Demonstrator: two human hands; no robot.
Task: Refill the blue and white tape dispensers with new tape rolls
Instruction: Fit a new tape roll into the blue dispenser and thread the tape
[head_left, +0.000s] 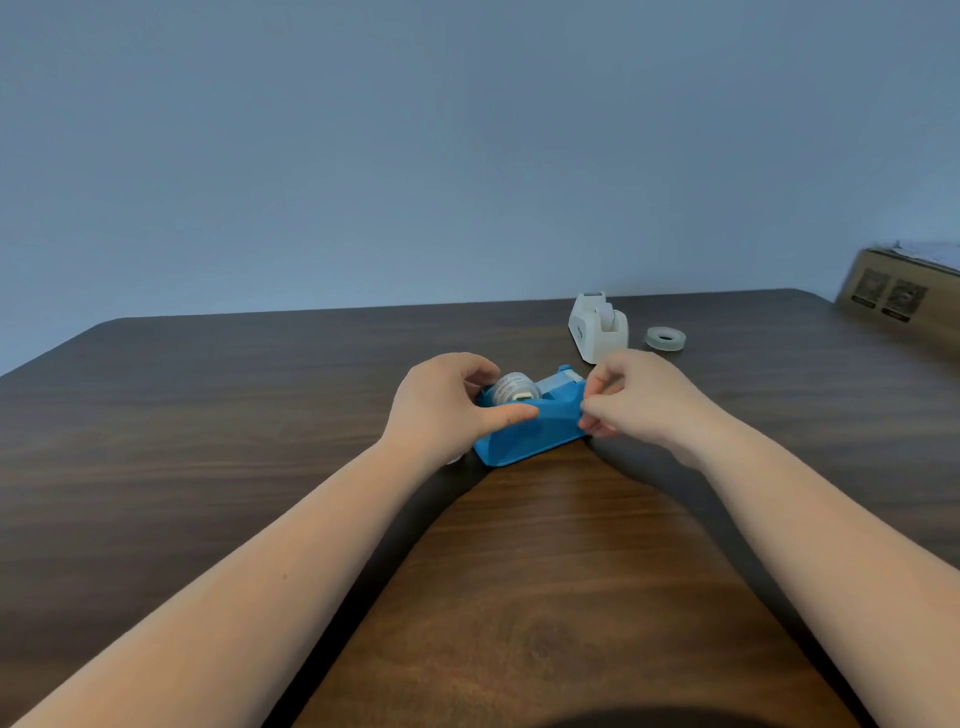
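A blue tape dispenser (524, 434) sits on the dark wooden table (208, 441) in the middle of the view, with a roll of tape (514, 387) seated in its cradle. My left hand (441, 410) grips the dispenser's left end, thumb across its near side. My right hand (639, 402) is at the dispenser's right end, fingers pinched together by the cutter; whether it pinches the tape end is hidden. Behind stands the white tape dispenser (597, 327), upright. A loose clear tape roll (666, 338) lies flat to its right.
A cardboard box (904, 296) sits at the table's far right corner. A plain bluish wall rises behind the table's far edge. Something small and white peeks out under my left wrist (456, 458).
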